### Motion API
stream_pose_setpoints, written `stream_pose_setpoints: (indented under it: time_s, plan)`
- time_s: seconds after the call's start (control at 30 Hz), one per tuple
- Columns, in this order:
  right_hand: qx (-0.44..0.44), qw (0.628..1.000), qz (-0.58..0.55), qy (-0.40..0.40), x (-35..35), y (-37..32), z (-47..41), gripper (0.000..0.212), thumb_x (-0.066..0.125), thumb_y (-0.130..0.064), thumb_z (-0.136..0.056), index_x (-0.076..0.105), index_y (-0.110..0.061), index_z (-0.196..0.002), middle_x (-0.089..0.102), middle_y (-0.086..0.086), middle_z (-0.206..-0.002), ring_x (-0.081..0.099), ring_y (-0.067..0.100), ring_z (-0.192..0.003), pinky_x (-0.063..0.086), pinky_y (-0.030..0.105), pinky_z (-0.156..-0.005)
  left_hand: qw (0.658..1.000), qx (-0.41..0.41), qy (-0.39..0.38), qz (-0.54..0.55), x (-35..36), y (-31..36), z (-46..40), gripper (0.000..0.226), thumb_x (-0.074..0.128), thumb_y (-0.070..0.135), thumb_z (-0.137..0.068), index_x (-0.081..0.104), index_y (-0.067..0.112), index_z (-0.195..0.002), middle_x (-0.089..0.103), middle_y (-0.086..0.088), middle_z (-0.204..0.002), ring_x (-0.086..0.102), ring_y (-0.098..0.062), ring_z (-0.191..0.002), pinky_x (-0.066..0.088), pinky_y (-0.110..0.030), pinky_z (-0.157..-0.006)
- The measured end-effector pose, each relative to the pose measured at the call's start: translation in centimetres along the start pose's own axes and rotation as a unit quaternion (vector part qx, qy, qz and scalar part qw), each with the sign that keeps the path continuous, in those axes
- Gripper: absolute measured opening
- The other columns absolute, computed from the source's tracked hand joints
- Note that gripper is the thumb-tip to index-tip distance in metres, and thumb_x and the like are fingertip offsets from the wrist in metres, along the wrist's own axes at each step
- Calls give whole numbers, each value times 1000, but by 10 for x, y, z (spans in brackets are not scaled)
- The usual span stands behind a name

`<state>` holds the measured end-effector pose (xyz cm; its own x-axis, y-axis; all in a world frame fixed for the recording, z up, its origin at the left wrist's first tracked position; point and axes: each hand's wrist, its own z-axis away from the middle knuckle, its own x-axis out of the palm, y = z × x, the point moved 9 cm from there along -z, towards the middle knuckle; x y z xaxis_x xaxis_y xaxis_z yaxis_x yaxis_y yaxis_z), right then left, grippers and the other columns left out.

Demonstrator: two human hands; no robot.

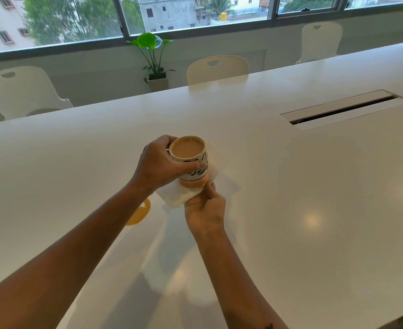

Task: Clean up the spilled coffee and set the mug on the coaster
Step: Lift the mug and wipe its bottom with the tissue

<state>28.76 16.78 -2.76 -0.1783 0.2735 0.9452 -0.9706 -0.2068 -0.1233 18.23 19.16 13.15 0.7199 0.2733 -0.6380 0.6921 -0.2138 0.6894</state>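
A cream mug (194, 168) with black marks and an orange band near its base holds milky coffee. My left hand (159, 166) is wrapped around its left side, thumb across the front. Under and beside the mug's base lies a white folded napkin (176, 194), and my right hand (205, 210) pinches the napkin's near edge against the mug's bottom. A round yellow coaster (140, 213) lies on the white table (290, 198) to the near left, partly hidden by my left forearm. No spilled coffee shows on the table.
A long cable slot with a grey lid (342, 109) is set into the table at the right. White chairs (217, 68) stand along the far edge, and a potted plant (154, 60) stands under the window.
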Motion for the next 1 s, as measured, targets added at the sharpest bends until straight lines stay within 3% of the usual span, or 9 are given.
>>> stream_pose_setpoints:
  time_s: [0.1,0.2,0.3,0.43,0.63,0.8,1.0]
  plan:
    - [-1,999,-38,-9,4,4,3,39,42,-15,-112,60,-3,-145,72,22,-134,69,35,-127,58,47,-107,1000,-5,4,0,-1,-1,1,93,85,76,-55,63,19,-126,70,7,-113,70,-16,-99,64,-40,-85]
    - [4,997,-78,-17,6,7,6,38,41,-14,-114,60,-1,-144,75,24,-127,78,34,-109,67,46,-85,1000,-6,10,-5,-3,-3,1,90,85,71,-58,63,17,-128,71,5,-116,70,-18,-101,64,-41,-86]
    - [9,995,-97,-13,5,9,7,38,42,-15,-114,61,-2,-144,72,24,-133,77,35,-113,62,48,-99,1000,-6,12,-4,-4,-2,1,92,84,71,-58,63,16,-129,72,2,-118,70,-19,-102,63,-40,-86]
    - [16,996,-93,1,-1,12,7,38,46,-17,-112,62,-3,-144,70,22,-138,65,37,-133,42,50,-123,1000,-5,10,-4,-5,0,1,95,79,75,-56,62,16,-129,71,2,-120,69,-18,-103,63,-38,-86]
    - [20,995,-95,7,-2,15,9,36,50,-20,-110,65,-6,-140,71,21,-137,63,39,-136,38,52,-125,1000,0,17,-8,-6,-1,1,97,80,74,-56,61,16,-131,71,0,-124,68,-19,-104,63,-38,-86]
    - [9,996,-83,15,-3,12,17,37,43,-17,-113,61,-5,-143,72,22,-134,72,37,-123,54,50,-106,1000,-3,24,-8,-10,-6,-1,96,79,74,-56,61,16,-131,71,0,-123,69,-19,-105,62,-36,-86]
    - [16,997,-68,36,-10,12,22,39,42,-17,-113,59,-4,-146,68,22,-141,60,38,-139,37,50,-126,1000,3,31,-1,-12,-11,0,97,78,78,-56,61,17,-130,70,3,-120,67,-15,-100,57,-24,-79]
